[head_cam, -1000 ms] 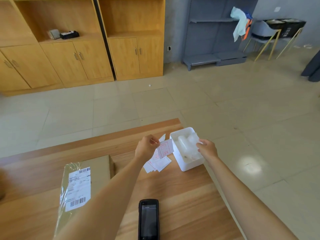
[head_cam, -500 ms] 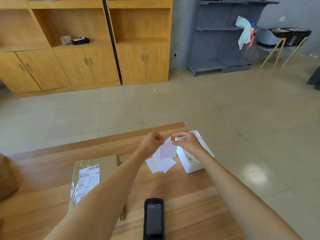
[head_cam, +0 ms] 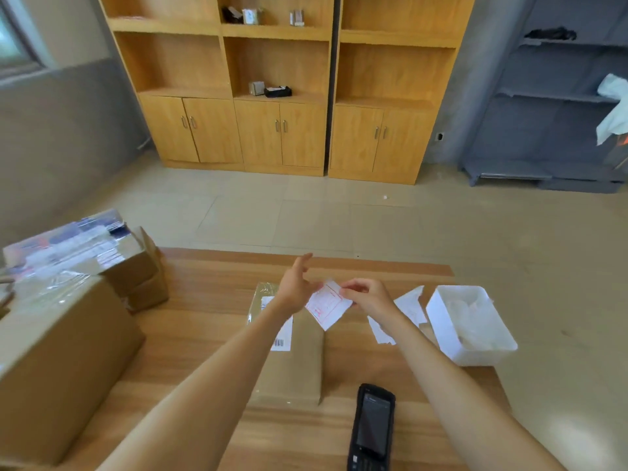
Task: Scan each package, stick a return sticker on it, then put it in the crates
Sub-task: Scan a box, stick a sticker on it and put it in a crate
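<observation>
Two hands meet over the middle of the wooden counter (head_cam: 210, 300): the right hand (head_cam: 368, 299) pinches one red-printed return sticker (head_cam: 328, 304), while the left hand (head_cam: 296, 285) touches its other edge with fingers straight. One flat package (head_cam: 299, 365) lies beneath them. One black scanner (head_cam: 373, 426) sits at the near edge. One white bin (head_cam: 470, 322) stands at the right edge, with loose stickers (head_cam: 409, 309) beside it. Stacked cardboard boxes (head_cam: 64, 334) crowd the left edge. Wooden cabinets (head_cam: 282, 96) line the far wall across the tiled floor (head_cam: 339, 215).

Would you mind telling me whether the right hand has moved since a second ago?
Yes. The right hand left the white box and now pinches the sticker over the package.
</observation>
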`<state>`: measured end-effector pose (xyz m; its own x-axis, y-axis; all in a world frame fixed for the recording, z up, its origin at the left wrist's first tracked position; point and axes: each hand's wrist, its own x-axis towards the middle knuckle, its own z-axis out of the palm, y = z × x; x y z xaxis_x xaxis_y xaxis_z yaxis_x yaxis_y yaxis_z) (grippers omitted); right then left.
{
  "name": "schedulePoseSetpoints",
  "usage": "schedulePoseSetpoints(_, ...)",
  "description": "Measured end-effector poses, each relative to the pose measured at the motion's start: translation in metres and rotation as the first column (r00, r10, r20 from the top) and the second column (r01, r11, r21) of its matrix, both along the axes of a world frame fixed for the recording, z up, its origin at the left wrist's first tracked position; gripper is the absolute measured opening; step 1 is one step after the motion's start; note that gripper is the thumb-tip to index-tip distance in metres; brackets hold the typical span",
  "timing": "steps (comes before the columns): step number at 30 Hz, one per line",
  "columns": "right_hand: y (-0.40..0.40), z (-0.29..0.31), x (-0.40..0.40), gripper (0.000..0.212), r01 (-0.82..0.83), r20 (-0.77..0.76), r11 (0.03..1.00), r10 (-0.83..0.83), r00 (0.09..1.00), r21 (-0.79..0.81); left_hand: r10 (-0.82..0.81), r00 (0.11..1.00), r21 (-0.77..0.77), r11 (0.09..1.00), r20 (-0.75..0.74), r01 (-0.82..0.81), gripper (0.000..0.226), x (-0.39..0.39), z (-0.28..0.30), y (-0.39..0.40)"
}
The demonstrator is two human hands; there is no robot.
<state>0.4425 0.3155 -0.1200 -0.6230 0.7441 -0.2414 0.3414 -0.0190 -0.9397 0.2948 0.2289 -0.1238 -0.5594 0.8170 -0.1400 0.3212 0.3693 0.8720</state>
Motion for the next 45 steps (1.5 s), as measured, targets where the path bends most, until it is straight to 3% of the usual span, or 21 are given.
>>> schedulePoseSetpoints(2,-0.017,-0.006,-0.011,0.010,0.038,-0.017,0.997,-0.039,0.999,-0.061,0.048,0.998,-0.050,0.998,0.034,-0.046,0.055,-0.015,-0.011,-0.026)
schedulePoseSetpoints(6,-0.045,-0.025,-0.023,0.015,0.069,0.003,0.986,-0.069,0.998,-0.153,0.135,0.969,-0.164,0.981,0.207,-0.102,0.022,-0.035,-0.034,-0.071)
schedulePoseSetpoints(10,-0.065,-0.039,-0.029,0.015,0.118,0.002,0.964,-0.121,0.993,-0.238,0.167,0.937,-0.208,0.972,0.307,-0.105,0.010,-0.040,-0.046,-0.090)
schedulePoseSetpoints(26,-0.088,-0.063,-0.002,0.008,0.242,0.069,0.918,-0.233,0.970,-0.315,0.137,0.862,-0.167,0.984,0.488,-0.062,0.026,-0.020,-0.073,-0.089)
schedulePoseSetpoints(45,-0.083,-0.065,-0.003,0.009,0.232,0.113,0.949,-0.212,0.971,-0.212,0.092,0.886,-0.167,0.986,0.455,-0.016,0.025,-0.025,-0.070,-0.083)
